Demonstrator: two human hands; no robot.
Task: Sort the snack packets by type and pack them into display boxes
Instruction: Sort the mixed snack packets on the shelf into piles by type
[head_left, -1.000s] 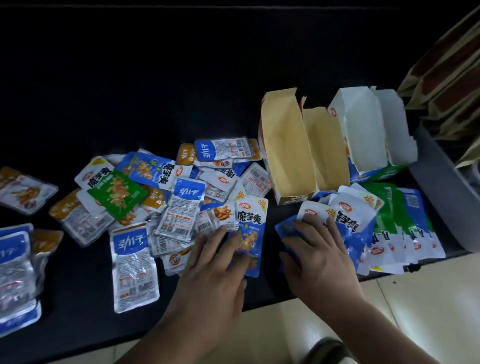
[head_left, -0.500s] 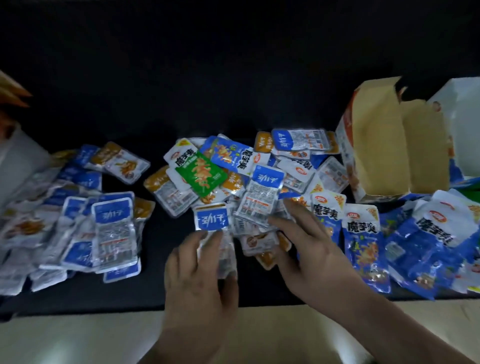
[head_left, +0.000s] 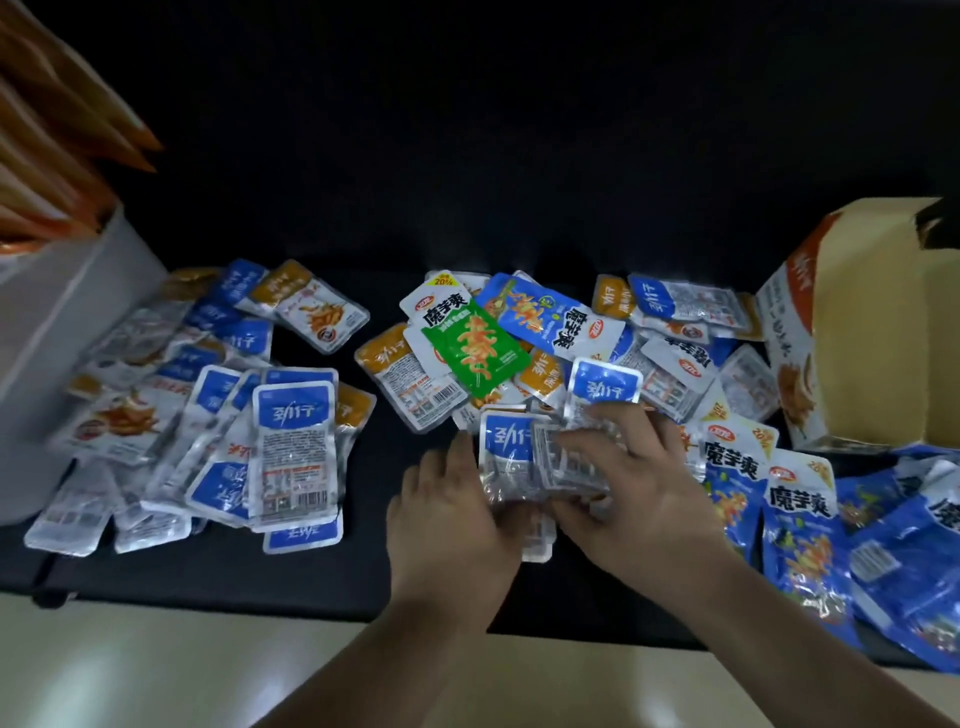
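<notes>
A mixed heap of snack packets (head_left: 550, 332) lies in the middle of the black table (head_left: 322, 582), with a green packet (head_left: 475, 353) on top. At the heap's near edge my left hand (head_left: 457, 525) grips the lower end of a clear packet with a blue top (head_left: 506, 441). My right hand (head_left: 639, 493) is beside it, thumb and fingers pinching a second clear packet (head_left: 571, 460) that overlaps the first. A pile of the same blue-topped packets (head_left: 291, 447) lies at the left. Blue konjac packets (head_left: 800, 525) are heaped at the right.
An open cardboard display box (head_left: 862, 332) lies on its side at the right edge. A grey bin (head_left: 72, 332) holding orange-brown bags (head_left: 57, 156) stands at the far left. The table's front edge runs just below my wrists, with pale floor beneath.
The view has swung left, away from the blue konjac pile. Both hands went from that side to the mixed heap and closed on clear blue-topped packets.
</notes>
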